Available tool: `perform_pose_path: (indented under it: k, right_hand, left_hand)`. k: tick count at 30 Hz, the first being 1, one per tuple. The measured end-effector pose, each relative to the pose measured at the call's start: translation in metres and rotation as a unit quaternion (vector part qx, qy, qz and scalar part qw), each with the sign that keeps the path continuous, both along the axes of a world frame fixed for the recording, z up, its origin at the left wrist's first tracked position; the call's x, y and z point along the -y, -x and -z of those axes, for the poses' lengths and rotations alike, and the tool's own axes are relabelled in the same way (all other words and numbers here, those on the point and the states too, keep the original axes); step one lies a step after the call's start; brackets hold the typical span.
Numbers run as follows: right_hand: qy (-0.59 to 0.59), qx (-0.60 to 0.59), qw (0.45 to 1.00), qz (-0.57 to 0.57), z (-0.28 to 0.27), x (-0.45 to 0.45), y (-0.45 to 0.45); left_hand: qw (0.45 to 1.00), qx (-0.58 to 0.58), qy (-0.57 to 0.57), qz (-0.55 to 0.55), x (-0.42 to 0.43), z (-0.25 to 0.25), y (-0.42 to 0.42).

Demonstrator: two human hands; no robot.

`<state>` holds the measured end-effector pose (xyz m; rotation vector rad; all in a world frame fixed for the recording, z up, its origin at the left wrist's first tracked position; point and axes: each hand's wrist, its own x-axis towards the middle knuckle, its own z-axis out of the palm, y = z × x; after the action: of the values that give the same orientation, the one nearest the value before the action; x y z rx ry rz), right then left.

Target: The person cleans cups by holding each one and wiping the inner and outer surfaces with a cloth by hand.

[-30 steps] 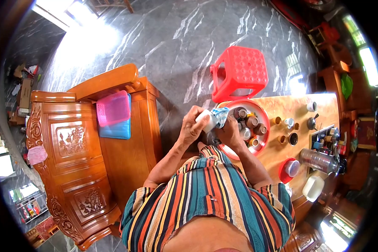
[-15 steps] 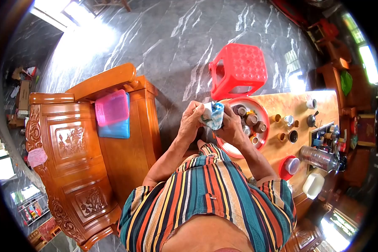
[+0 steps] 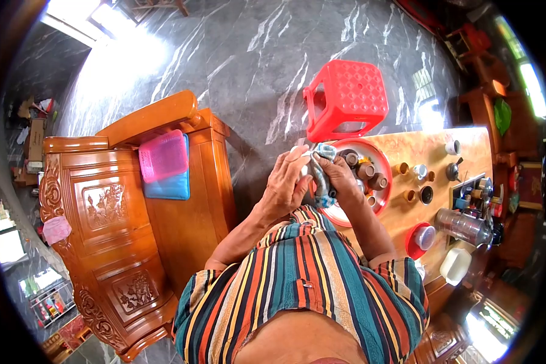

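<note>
My left hand (image 3: 284,183) has its fingers curled round a small white cup (image 3: 306,168), mostly hidden by the fingers and a cloth. In my right hand (image 3: 341,178) is a blue and white cloth (image 3: 322,185), bunched up and pressed against the cup, its lower end hanging down. Both hands meet in front of my body, at the left edge of a round red-rimmed tray (image 3: 384,168). On that tray stand several brown cups (image 3: 378,181) and other small vessels.
The wooden table (image 3: 382,242) bears several small cups, a dark teapot (image 3: 452,171), a large clear bottle (image 3: 461,225) and a white container (image 3: 454,267). A red plastic stool (image 3: 349,97) stands beyond it. At left is a carved wooden bench (image 3: 109,206) with a pink basket (image 3: 164,156).
The left hand has turned so that its back and fingers cover more of the cup. The cloth has shifted and now hangs lower between the hands.
</note>
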<state>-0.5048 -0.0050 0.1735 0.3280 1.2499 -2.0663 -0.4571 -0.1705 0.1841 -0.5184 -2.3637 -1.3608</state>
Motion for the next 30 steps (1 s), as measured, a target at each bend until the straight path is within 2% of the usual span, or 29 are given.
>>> perform_pose_path:
  k: [2, 4, 6, 7, 8, 9, 10, 12, 17, 21, 23, 26, 30]
  right_hand:
    - [0.008, 0.043, 0.999, -0.013, 0.000, -0.006, 0.002]
    - [0.019, 0.039, 0.999, -0.023, -0.002, -0.011, 0.000]
    - [0.029, 0.034, 0.998, -0.032, -0.002, -0.010, -0.004]
    - [0.044, -0.009, 0.999, 0.014, -0.003, -0.005, -0.007]
    - [0.058, -0.052, 0.995, 0.060, -0.003, -0.003, -0.009]
    - [0.090, -0.072, 0.992, 0.050, 0.003, -0.006, -0.008]
    - [0.090, -0.072, 0.992, 0.052, 0.006, -0.009, -0.009]
    - [0.057, -0.183, 0.981, -0.001, 0.007, -0.010, -0.013]
    - [0.004, -0.158, 0.987, -0.033, 0.004, -0.012, -0.017]
    - [0.049, -0.083, 0.995, 0.002, -0.005, -0.009, -0.017]
    - [0.057, -0.055, 0.997, 0.005, -0.005, -0.010, -0.016]
    - [0.080, -0.028, 0.996, -0.003, -0.016, -0.008, -0.017]
    - [0.112, 0.009, 0.993, 0.023, -0.014, -0.006, -0.021]
  left_hand:
    - [1.000, -0.020, 0.007, 0.006, -0.002, 0.004, 0.000]
    - [0.996, -0.021, -0.078, -0.032, -0.004, 0.003, 0.000]
    - [0.994, 0.011, -0.086, -0.065, -0.002, 0.011, -0.003]
    - [0.967, 0.141, -0.204, -0.053, -0.001, 0.013, -0.006]
    - [0.910, 0.267, -0.315, -0.039, -0.002, 0.013, -0.007]
    - [0.910, 0.268, -0.315, -0.038, -0.003, 0.013, -0.006]
    - [0.885, 0.284, -0.369, -0.002, -0.005, 0.014, -0.006]
    - [0.821, 0.312, -0.474, 0.068, -0.009, 0.014, -0.006]
    - [0.908, 0.238, -0.341, 0.039, -0.004, 0.015, -0.005]
    - [0.899, 0.258, -0.349, 0.050, -0.003, 0.015, -0.010]
    - [0.944, 0.227, -0.240, 0.014, -0.004, 0.007, -0.010]
    - [0.959, 0.212, -0.189, -0.003, -0.002, 0.009, -0.012]
    - [0.950, 0.237, -0.205, -0.001, -0.003, 0.007, -0.015]
